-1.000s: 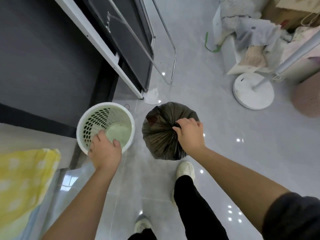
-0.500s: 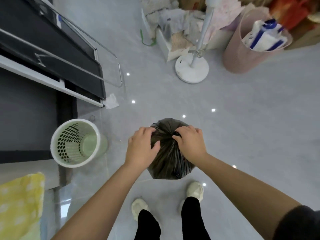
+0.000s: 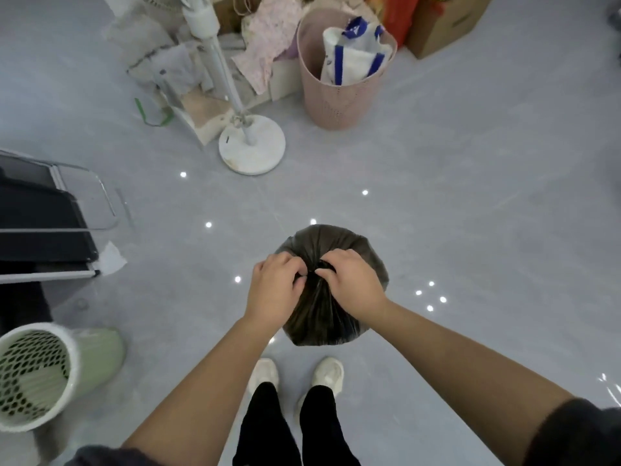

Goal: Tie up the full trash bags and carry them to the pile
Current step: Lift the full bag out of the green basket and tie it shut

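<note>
Both hands are on the black trash bag [image 3: 319, 317] now. A second ago the left hand [image 3: 274, 292] held the rim of the green bin [image 3: 97, 354]. It has let go and come over to the bag, where the right hand [image 3: 353, 284] was already holding on.

The two hands are close together at the top of the bag, where the plastic is bunched up into a neck. The fingers of both hands curl in and pinch that bunched part, the left hand from the left side and the right hand from the right. The round, full body of the bag bulges out under and around the hands. It is just in front of the person's two white shoes [image 3: 327, 373]. I cannot tell if the bag sits on the grey floor [image 3: 470, 213] or hangs a little above it.

The green bin stands on the floor well to the left of the bag, and no hand touches it. Far ahead of the bag, a pink basket [image 3: 336, 99] stands with a white and blue bag [image 3: 353, 52] inside it. Left of the basket is the round white base of a fan stand [image 3: 252, 148]. A brown cardboard box [image 3: 447, 25] stands behind the basket, to the right.
</note>
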`<state>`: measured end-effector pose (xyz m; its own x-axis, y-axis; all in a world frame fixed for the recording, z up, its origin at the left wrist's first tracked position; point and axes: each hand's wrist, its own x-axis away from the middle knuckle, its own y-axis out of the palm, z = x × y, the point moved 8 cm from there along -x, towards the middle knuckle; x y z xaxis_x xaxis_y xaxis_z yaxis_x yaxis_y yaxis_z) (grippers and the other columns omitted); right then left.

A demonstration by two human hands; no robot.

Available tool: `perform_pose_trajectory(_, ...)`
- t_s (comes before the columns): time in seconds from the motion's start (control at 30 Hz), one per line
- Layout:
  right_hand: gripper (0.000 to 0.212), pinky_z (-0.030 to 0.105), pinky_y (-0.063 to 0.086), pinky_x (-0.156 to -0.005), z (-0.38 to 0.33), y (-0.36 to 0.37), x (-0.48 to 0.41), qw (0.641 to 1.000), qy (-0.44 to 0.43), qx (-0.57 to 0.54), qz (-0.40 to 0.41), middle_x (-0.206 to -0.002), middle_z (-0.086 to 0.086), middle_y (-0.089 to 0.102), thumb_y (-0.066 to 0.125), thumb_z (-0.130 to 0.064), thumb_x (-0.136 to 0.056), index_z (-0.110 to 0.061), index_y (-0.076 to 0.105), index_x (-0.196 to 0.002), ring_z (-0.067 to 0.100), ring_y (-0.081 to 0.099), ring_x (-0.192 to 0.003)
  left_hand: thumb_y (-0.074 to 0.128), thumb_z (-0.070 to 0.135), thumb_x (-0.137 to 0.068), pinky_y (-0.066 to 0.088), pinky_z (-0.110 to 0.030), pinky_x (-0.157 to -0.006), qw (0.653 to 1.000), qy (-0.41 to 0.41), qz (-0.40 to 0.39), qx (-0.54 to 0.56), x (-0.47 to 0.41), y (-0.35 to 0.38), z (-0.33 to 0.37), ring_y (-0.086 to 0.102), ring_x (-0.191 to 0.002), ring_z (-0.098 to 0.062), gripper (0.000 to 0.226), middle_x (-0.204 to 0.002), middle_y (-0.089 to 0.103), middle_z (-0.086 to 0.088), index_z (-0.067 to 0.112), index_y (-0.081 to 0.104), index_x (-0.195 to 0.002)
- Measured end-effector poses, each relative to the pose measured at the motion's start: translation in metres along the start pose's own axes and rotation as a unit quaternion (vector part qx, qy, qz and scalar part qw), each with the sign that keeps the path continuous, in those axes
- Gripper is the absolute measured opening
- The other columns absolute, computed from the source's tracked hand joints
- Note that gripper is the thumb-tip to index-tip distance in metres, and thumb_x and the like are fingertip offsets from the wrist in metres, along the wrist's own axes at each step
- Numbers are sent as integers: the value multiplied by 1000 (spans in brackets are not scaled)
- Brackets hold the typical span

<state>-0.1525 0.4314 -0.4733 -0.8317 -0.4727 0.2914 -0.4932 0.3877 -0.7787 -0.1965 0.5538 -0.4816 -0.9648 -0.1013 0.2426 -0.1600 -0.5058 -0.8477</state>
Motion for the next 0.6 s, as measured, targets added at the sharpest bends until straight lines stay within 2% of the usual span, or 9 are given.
perform_pose_trajectory(0.17,25,36,49,-82,82,-76,-23,997,55,-20,47,-106,-2,63,48,-32,-96,-14,62,-107,16,52,-104,53,20,-90,35,-28,-88,998,60,-31,-3,-77,19,93,54,-83,-10,5,-84,58,12,24,56,-89)
perform_pose_trajectory(0.3,21,34,49,-76,139,-129,-49,994,83,-30,68,-96,-3,62,49,-32,-95,-15,62,-97,17,53,-96,55,17,-89,40,-32,-89,996,82,-46,14,-139,29,151,52,-76,-9,6,-78,55,15,23,54,-92)
perform_pose_trajectory(0.4,21,36,49,-74,185,-165,-72,991,104,-40,77,-93,-3,61,50,-31,-95,-14,61,-96,17,52,-96,54,18,-91,37,-29,-90,992,101,-71,6,-189,43,194,54,-81,-9,13,-81,54,15,22,58,-103)
perform_pose_trajectory(0.5,23,37,50,-77,231,-204,-93,988,121,-43,80,-102,-1,63,50,-33,-95,-14,62,-104,17,51,-102,51,21,-93,32,-28,-88,985,136,-91,-46,-237,54,240,57,-93,-12,15,-93,61,9,22,64,-101)
perform_pose_trajectory(0.6,27,34,47,-77,275,-247,-109,987,127,-42,84,-107,-1,63,51,-33,-94,-14,62,-110,18,50,-106,50,22,-93,32,-30,-88,979,161,-97,-76,-281,60,292,57,-94,-14,16,-95,61,6,21,65,-99)
